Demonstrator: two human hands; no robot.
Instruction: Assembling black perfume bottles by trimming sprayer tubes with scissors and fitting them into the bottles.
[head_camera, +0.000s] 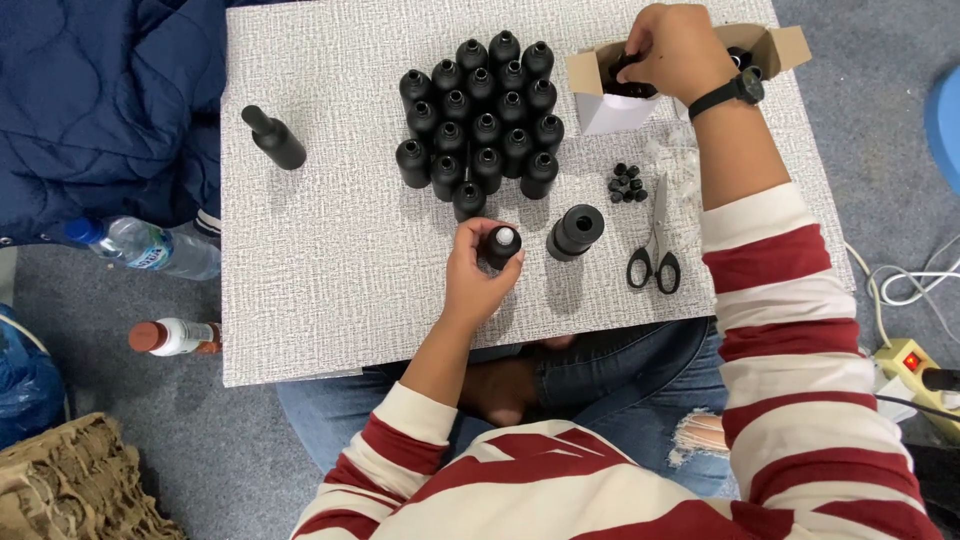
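Left hand: your left hand (478, 272) sits just below the middle of the frame, fingers curled around a small black bottle (502, 245); the grip is closed on it.
Held bottle: it stands roughly upright in your grasp, its pale open mouth facing up toward the camera, so its long axis points at you.
Right hand: your right hand (672, 48) is at the upper right, fingers dipped into an open white cardboard box (605, 105); they look bunched around something dark inside, but you cannot tell what, or whether they grip it.
Key relation: the held bottle lies down and to the left of your right hand, well apart; your left hand already has it, your right is the farther one.
Loose caps: a small heap of black caps (627, 184) lies between the two hands, nearer the right forearm.
In the way: a black bottle on its side (574, 231), mouth toward you, lies just right of the held bottle, and black-handled scissors (655, 250) lie beyond it.
Bottle cluster: a tight group of upright black bottles (482, 120) fills the upper middle, just above your left hand.
Stray bottle: one capped black bottle (273, 137) lies alone at the upper left of the grey table (330, 290).
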